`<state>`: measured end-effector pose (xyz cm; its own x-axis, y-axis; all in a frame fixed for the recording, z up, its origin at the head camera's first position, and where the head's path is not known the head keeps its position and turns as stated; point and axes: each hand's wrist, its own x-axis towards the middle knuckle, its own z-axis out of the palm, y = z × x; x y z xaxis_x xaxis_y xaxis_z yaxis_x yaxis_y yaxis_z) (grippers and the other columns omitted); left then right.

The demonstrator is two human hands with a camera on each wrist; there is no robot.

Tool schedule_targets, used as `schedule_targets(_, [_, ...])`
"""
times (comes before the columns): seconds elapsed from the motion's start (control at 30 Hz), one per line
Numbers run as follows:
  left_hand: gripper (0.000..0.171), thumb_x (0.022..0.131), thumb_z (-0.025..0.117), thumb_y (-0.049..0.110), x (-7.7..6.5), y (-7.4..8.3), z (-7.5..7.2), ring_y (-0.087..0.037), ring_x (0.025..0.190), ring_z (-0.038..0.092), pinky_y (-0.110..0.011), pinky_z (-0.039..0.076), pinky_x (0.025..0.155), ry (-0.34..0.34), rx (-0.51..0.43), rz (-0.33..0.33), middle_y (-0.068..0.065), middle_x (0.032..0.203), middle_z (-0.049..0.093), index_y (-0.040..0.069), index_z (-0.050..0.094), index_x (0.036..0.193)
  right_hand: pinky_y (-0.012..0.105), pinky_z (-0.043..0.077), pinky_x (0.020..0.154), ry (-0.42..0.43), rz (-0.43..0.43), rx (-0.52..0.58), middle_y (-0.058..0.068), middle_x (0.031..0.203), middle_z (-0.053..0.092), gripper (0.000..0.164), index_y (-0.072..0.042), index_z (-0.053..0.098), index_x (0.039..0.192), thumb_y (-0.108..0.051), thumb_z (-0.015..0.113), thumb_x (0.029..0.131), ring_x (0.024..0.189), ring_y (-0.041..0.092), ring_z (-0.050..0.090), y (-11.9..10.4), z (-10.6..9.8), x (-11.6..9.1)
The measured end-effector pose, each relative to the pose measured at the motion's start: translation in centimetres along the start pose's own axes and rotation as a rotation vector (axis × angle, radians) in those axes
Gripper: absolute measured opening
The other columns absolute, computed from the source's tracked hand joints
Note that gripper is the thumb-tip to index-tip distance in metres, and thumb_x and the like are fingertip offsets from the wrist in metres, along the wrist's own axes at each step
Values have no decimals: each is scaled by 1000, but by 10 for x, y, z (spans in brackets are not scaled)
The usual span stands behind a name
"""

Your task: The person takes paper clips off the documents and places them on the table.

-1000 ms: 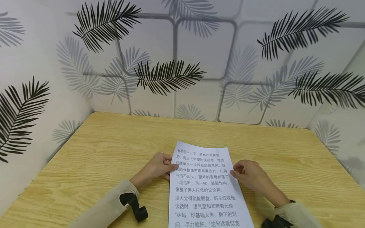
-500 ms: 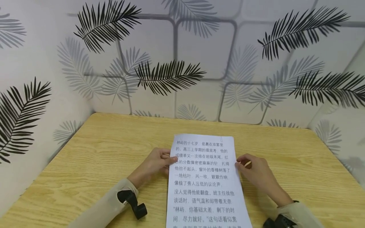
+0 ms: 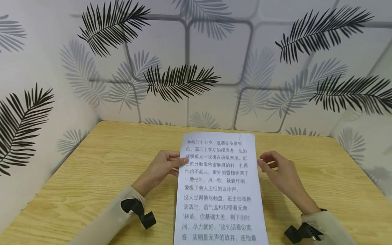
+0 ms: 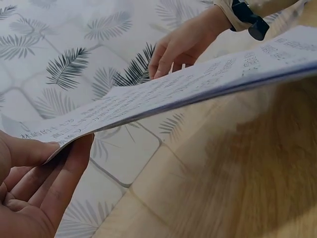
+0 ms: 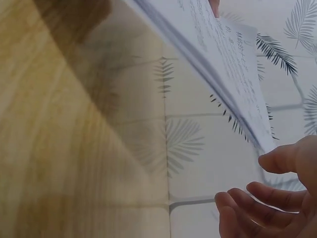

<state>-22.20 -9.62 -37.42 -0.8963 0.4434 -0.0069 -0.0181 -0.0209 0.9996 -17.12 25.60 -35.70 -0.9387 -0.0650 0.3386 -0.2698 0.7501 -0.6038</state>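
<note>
A stack of white paper sheets point(image 3: 218, 190) with large printed Chinese text is held up over the table in the head view, running off the bottom of the frame. Something like a paper clip point(image 3: 240, 136) sits at its top right. My left hand point(image 3: 160, 168) pinches the left edge, thumb on the printed face and fingers behind; the left wrist view shows this grip on the sheets point(image 4: 148, 101). At the right edge is my right hand point(image 3: 283, 173). Its thumb point(image 5: 280, 159) is at the paper's edge in the right wrist view, while the fingers are spread apart below, gripping nothing.
A wood-grain table point(image 3: 128, 136) lies beneath the hands and paper. Behind it rises a wall point(image 3: 217, 54) with a leaf pattern. Each sleeve carries a black strap-mounted device, on the left point(image 3: 139, 212) and on the right point(image 3: 303, 234).
Both hands and the paper have moved up and away from the body, so more lines of print show. The paper's top faces the camera more flatly, and the right hand has shifted slightly right.
</note>
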Motion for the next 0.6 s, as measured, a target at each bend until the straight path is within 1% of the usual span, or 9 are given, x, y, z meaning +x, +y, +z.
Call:
schedule_targets(0.07, [30,92,64,7,0,3,0,-20,78,71,-30,57,62,1,-16,6,-13,93,73,-13,63,115,25,53,59,1,-10,16,14,99,66,24,-1,62,110,-21,60,97,78,25,66,-1,-3,2])
schedule_targets(0.17, [31,92,64,6,-1,6,0,-20,76,71,-30,57,62,6,-27,17,-14,94,73,-14,62,116,24,54,59,10,-32,48,15,99,66,24,1,61,110,-20,59,98,76,25,66,-4,-7,4])
schedule_targets(0.27, [31,92,64,5,-1,9,0,-20,75,71,-30,58,62,18,-20,38,-15,95,72,-14,61,116,24,54,60,18,-40,77,15,99,66,27,1,61,112,-22,58,98,75,25,66,-7,-10,6])
schedule_targets(0.37, [30,92,64,5,-1,10,-2,-21,74,71,-31,58,61,32,-8,52,-17,95,72,-14,62,116,26,55,60,15,-33,100,15,99,66,29,1,61,113,-24,57,99,75,23,67,-9,-11,8])
schedule_targets(0.5, [30,92,64,4,-2,12,-3,-21,74,71,-32,58,61,40,-4,52,-16,95,72,-14,62,116,28,56,61,18,-36,113,15,98,66,29,2,61,113,-23,55,100,74,19,66,-8,-10,11])
schedule_targets(0.6, [30,92,64,5,-2,13,-4,-21,74,71,-32,58,61,41,0,53,-15,94,72,-14,62,116,27,56,60,28,-40,122,15,97,67,29,3,61,113,-23,54,100,74,16,66,-8,-10,13])
